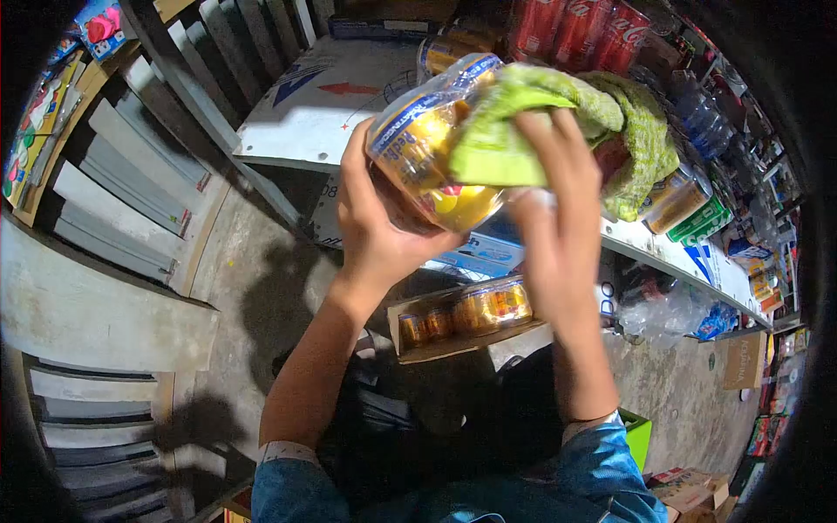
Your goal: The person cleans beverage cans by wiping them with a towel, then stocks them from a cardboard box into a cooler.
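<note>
A shrink-wrapped pack of gold drink cans (417, 144) with blue-and-white lettering is tilted up in front of the shelf. My left hand (377, 213) grips it from below and the left side, fingers wrapped round the plastic. Against the pack's right side lies a yellow-green cloth (495, 144), pinched in my right hand (565, 196), which is slightly blurred. The cloth's loose end hangs to the right and covers part of the cans behind it. Below my hands, an open cardboard tray (445, 347) holds several similar gold cans.
Red Coca-Cola cans (584, 35) stand at the back of the white shelf board (288, 131). Farther right are a green Sprite can (702, 220) and plastic bottles (702, 118). Clear plastic wrap (658, 305) sits on the lower level. Slatted racks (131, 166) stand at left.
</note>
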Available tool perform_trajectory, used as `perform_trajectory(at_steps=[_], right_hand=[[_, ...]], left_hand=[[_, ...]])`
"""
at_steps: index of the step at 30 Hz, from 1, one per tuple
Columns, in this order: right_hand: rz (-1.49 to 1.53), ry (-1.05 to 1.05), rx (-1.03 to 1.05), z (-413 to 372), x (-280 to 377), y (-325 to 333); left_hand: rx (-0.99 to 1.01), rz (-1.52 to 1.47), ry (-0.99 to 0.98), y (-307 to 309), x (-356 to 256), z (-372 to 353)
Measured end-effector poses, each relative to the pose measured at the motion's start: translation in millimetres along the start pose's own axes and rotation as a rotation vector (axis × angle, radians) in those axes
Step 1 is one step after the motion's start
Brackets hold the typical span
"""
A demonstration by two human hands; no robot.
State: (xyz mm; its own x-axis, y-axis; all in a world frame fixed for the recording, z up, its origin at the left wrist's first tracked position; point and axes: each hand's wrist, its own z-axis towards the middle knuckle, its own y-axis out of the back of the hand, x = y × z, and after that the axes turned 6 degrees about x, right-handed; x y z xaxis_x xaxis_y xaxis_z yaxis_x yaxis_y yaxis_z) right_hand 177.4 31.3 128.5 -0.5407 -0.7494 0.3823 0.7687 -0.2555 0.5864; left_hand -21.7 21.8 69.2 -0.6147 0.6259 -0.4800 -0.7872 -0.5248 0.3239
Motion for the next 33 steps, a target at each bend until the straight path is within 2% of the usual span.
perform_trajectory(at_steps=[2,3,5,6,7,9,10,13,14,15,18,20,23,25,28,29,31,33], right_hand=[[-0.145,0.195,0.022,2,14,-4],[-0.124,0.19,0.147,7,26,2],[-0.111,0.27,0.267,8,29,7],[-0.106,0.286,0.259,10,26,8],[-0.113,0.281,0.253,12,17,7],[-0.156,0.239,0.077,15,-3,-1],[-0.156,0.241,0.008,16,-4,-2],[-0.146,0.226,0.008,9,14,3],[-0.134,0.224,0.048,8,21,7],[-0.087,0.257,0.065,9,20,11],[-0.148,0.307,0.078,12,9,14],[-0.294,0.226,0.019,9,10,8],[-0.214,0.128,0.014,5,27,-3],[-0.221,0.127,-0.006,4,25,-4],[-0.23,0.156,-0.001,6,20,4],[-0.224,0.181,0.015,7,17,8],[-0.212,0.222,0.014,8,10,13],[-0.146,0.27,0.058,9,9,19]], left_hand=[[-0.005,-0.068,0.075,-4,4,-7],[-0.045,-0.191,0.284,-7,3,-11],[0.121,-0.097,0.465,-2,1,-13],[0.071,-0.022,0.267,-4,6,-13],[0.067,0.067,0.165,-5,13,-8],[-0.047,-0.074,0.117,-8,3,-5],[-0.035,-0.05,0.082,-8,3,-3],[-0.011,-0.001,0.022,-6,3,-4],[0.015,0.192,-0.026,-3,6,-5],[-0.056,-0.075,0.062,-12,5,-8],[-0.059,-0.064,0.008,-9,2,-8],[-0.005,-0.021,0.084,-5,-7,-2],[0.003,0.063,-0.017,-5,3,-8],[0.017,0.088,-0.005,-4,0,-8],[0.047,0.107,-0.088,-3,-5,-2],[0.041,0.106,-0.081,-6,-2,-2],[-0.028,-0.081,-0.023,-9,4,-5],[-0.013,-0.083,0.027,-6,2,-7]])
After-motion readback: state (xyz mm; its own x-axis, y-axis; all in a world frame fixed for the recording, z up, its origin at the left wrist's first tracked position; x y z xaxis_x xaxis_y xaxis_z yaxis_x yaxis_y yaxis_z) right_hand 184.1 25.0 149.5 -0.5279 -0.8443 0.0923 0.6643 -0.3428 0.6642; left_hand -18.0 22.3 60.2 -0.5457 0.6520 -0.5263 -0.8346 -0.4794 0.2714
